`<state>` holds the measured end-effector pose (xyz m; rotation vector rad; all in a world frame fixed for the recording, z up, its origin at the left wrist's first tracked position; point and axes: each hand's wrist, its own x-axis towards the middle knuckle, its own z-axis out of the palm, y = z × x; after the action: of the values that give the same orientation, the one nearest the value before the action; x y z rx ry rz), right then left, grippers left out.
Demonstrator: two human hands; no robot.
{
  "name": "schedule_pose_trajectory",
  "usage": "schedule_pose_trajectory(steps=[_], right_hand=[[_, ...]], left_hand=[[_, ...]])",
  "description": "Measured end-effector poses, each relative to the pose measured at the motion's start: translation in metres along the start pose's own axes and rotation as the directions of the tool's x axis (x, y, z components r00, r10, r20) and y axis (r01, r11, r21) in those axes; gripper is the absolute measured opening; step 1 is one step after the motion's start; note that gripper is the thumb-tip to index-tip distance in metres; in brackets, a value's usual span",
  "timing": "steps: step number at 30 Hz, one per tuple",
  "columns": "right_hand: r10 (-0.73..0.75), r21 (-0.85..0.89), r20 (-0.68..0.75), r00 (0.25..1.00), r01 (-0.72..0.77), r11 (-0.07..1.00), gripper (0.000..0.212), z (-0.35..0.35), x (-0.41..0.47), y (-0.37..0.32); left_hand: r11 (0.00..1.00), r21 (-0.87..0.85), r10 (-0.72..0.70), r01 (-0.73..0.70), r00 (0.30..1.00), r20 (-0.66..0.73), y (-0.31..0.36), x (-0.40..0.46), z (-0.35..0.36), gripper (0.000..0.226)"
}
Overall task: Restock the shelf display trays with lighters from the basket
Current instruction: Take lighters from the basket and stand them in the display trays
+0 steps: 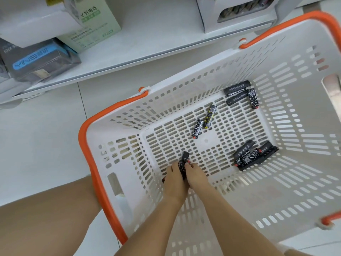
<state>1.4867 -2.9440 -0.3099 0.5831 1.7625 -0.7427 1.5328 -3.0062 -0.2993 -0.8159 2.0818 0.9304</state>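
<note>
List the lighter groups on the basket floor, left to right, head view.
Lighters held between both hands → loose pair at centre → far cluster and near cluster, both at right, order unclear.

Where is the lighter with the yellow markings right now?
The yellow-marked lighter lies on the basket floor near its middle, touching a black-and-white lighter on its left, beyond both hands.

There is only one view, and it comes from a camera on the person's head, looking almost straight down into the white basket [287, 183] from close above. The basket fills the middle and right of the view, and its far right side runs off the edge. The white shelf [140, 52] crosses the top left, the pale floor [36, 145] lies below it, and both arms reach in from the bottom edge.
</note>
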Motion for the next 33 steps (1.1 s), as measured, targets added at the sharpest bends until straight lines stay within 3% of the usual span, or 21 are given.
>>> schedule_pose_trajectory(steps=[3, 9, 12, 15, 18, 21, 24, 27, 33], right_hand=[[0.049, 0.194, 0.036, 0.998, -0.056, 0.979, 0.04, -0.001, 0.001, 0.001], [0.155, 0.3, 0.09, 0.984, -0.175, 0.938, 0.044, -0.011, 0.002, 0.002], [0.211, 0.409, 0.143, 0.967, -0.252, 0.877, 0.045, -0.014, -0.002, 0.006], [0.197, 0.464, 0.114, 0.974, -0.228, 0.856, 0.041, -0.02, -0.012, 0.0], [0.146, 0.481, 0.075, 0.986, -0.164, 0.861, 0.042, -0.028, -0.022, -0.007], [0.015, 0.66, 0.143, 0.99, -0.106, 0.744, 0.041, -0.039, -0.041, -0.011], [-0.135, 0.725, 0.145, 0.98, -0.012, 0.689, 0.041, -0.051, -0.065, -0.018], [-0.225, 0.726, 0.093, 0.97, 0.089, 0.682, 0.038, -0.057, -0.092, -0.032], [-0.456, 0.795, 0.009, 0.89, 0.27, 0.544, 0.037, -0.066, -0.154, -0.056]], left_hand=[[0.993, -0.121, -0.002, 0.002, 1.0, 0.001, -0.003, 0.002, -0.005, 0.036], [0.978, -0.207, -0.026, 0.012, 0.998, -0.065, 0.006, -0.008, 0.008, 0.026], [0.991, -0.135, -0.031, 0.02, 0.996, -0.081, 0.012, -0.011, 0.004, 0.03], [0.997, -0.082, -0.003, -0.004, 0.997, -0.083, 0.013, -0.012, -0.005, 0.037], [0.963, -0.265, -0.036, 0.035, 0.999, 0.001, 0.023, -0.019, -0.021, 0.035], [0.828, -0.543, -0.07, 0.138, 0.987, 0.145, 0.041, -0.032, -0.046, 0.023], [0.78, -0.601, -0.052, 0.173, 0.976, 0.213, 0.055, -0.05, -0.069, 0.032], [0.788, -0.608, -0.002, 0.091, 0.989, 0.145, 0.063, -0.071, -0.083, 0.037], [0.773, -0.614, 0.131, -0.164, 0.987, -0.098, 0.082, -0.109, -0.111, 0.034]])
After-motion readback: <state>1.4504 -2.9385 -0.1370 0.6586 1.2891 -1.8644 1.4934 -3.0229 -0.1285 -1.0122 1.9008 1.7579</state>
